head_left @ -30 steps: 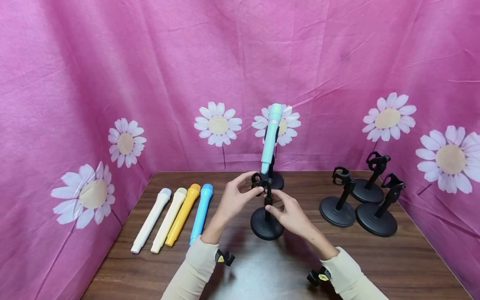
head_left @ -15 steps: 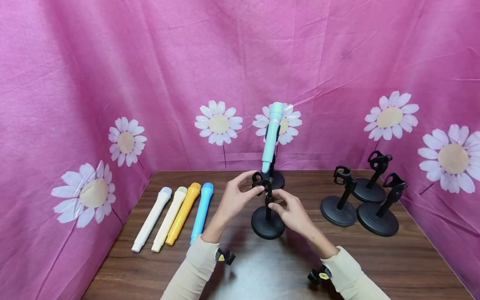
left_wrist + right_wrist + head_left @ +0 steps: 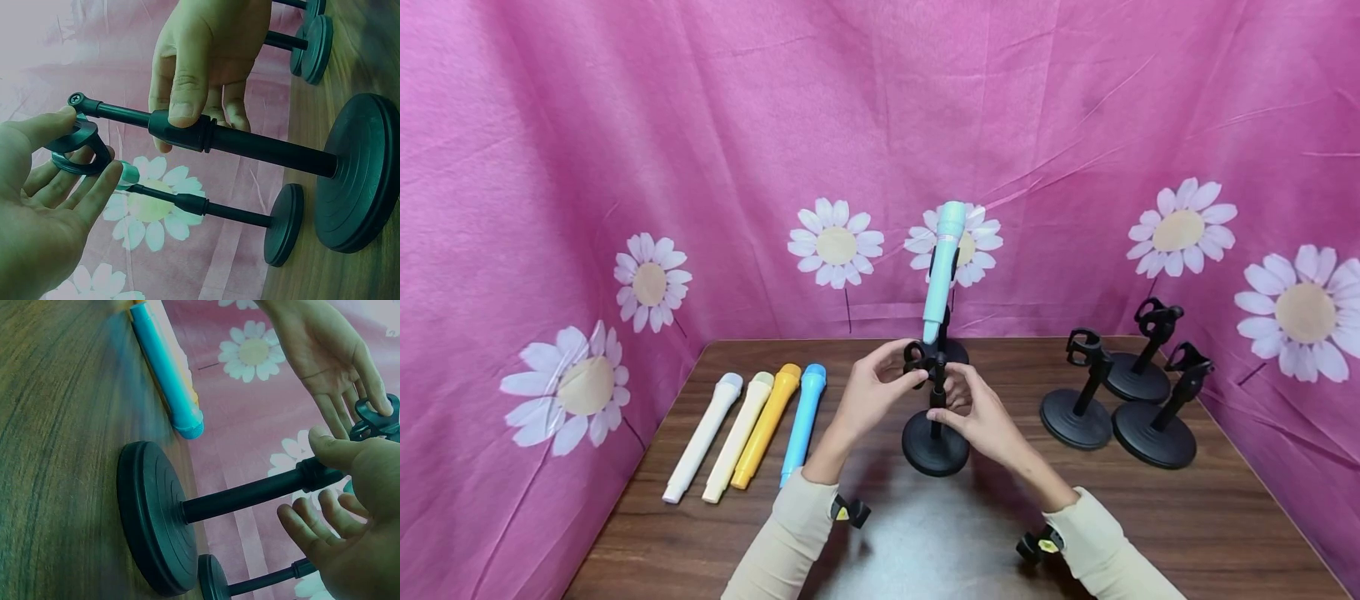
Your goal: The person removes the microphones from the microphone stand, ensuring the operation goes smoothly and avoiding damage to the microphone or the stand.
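A black microphone stand [image 3: 935, 446] stands upright on its round base in front of me. My left hand [image 3: 867, 392] pinches the ring-shaped clip [image 3: 81, 150] at its top between thumb and fingers. My right hand [image 3: 981, 417] is around the collar [image 3: 181, 130] partway up the pole; its thumb lies on the collar and its other fingers are on the far side, partly hidden. Just behind is another stand [image 3: 957, 354] with a mint-green microphone [image 3: 942, 275] tilted in its clip.
White [image 3: 703, 437], cream [image 3: 737, 437], yellow [image 3: 766, 427] and blue [image 3: 803, 421] microphones lie at the left on the wooden table [image 3: 880, 550]. Three stands with clips [image 3: 1077, 421] stand at the right. A pink flowered cloth [image 3: 737, 167] hangs behind.
The right hand's fingers have shifted around the collar, with the index finger now reaching farther behind the pole and the thumb slightly lower. The left hand stays on the clip.
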`<act>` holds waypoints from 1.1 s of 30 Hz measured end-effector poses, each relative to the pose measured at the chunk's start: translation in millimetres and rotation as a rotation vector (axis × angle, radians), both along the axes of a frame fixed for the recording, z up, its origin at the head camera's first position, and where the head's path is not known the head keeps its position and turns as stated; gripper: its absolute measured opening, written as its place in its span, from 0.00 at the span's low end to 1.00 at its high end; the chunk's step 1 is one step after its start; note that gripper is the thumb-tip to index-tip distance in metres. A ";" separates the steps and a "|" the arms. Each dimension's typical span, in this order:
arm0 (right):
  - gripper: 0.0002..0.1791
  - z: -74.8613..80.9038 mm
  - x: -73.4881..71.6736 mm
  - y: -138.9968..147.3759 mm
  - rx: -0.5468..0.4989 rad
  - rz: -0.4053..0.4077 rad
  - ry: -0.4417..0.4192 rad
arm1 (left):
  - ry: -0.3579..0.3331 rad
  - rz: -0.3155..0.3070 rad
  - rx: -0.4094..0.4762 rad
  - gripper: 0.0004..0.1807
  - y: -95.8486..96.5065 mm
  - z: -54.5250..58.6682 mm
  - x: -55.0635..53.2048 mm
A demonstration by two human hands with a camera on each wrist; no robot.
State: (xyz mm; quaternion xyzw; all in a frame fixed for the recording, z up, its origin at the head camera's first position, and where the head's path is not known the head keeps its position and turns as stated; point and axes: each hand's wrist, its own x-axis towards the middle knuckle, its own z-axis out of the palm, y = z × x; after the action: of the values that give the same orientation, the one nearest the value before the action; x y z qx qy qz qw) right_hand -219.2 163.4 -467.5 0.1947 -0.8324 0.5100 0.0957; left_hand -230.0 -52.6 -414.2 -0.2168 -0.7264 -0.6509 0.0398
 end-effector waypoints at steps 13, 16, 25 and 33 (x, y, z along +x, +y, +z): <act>0.32 1.6 2.7 1.6 -0.014 0.104 0.005 | -0.018 0.011 0.011 0.24 -0.1 1.7 1.9; 0.29 0.8 2.0 -0.4 -0.028 0.070 -0.027 | -0.013 0.008 0.009 0.24 -0.1 1.8 1.6; 0.26 2.6 2.7 -8.0 -0.069 -0.076 -0.088 | -0.014 0.002 0.004 0.24 1.1 2.2 0.9; 0.17 -0.9 1.6 -7.2 -0.090 -0.054 0.014 | -0.022 0.000 0.008 0.25 0.6 2.6 0.7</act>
State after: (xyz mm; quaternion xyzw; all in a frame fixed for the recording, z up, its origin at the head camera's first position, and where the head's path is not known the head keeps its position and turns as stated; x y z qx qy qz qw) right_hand -217.7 156.2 -468.4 0.1713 -0.8127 0.5429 0.1242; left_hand -229.3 -52.0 -411.6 -0.2096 -0.7241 -0.6562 0.0325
